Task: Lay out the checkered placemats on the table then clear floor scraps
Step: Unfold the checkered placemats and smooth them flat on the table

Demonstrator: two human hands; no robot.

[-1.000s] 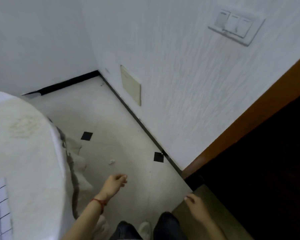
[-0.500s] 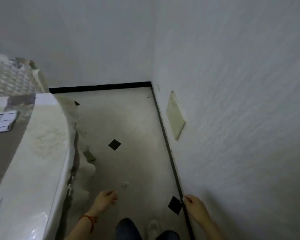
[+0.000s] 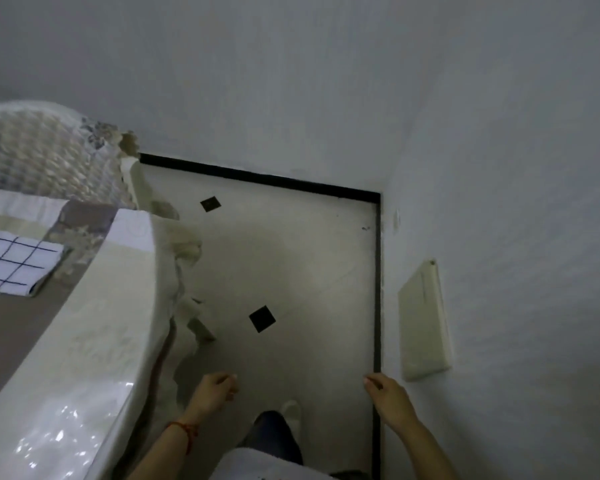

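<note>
Left hand [image 3: 212, 393] low centre, fingers loosely curled, holding nothing. Right hand [image 3: 388, 396] lower right by the black baseboard [image 3: 377, 289], relaxed, empty. Checkered placemat [image 3: 13, 263] on the table [image 3: 84, 327] at left. No telling scraps on the pale floor [image 3: 291, 265].

White placemat [image 3: 14, 263] checked with dark lines; cream-and-brown tablecloth [image 3: 94, 306] on the bench; pale floor [image 3: 291, 271] with black diamond tiles [image 3: 262, 318]; black skirting [image 3: 377, 289]; red wrist cord [image 3: 186, 429].

placemat [image 3: 16, 263] on table [image 3: 94, 341] at left | floor [image 3: 291, 271] between table and wall [image 3: 499, 202] | wall plate [image 3: 425, 320] on wall at right
</note>
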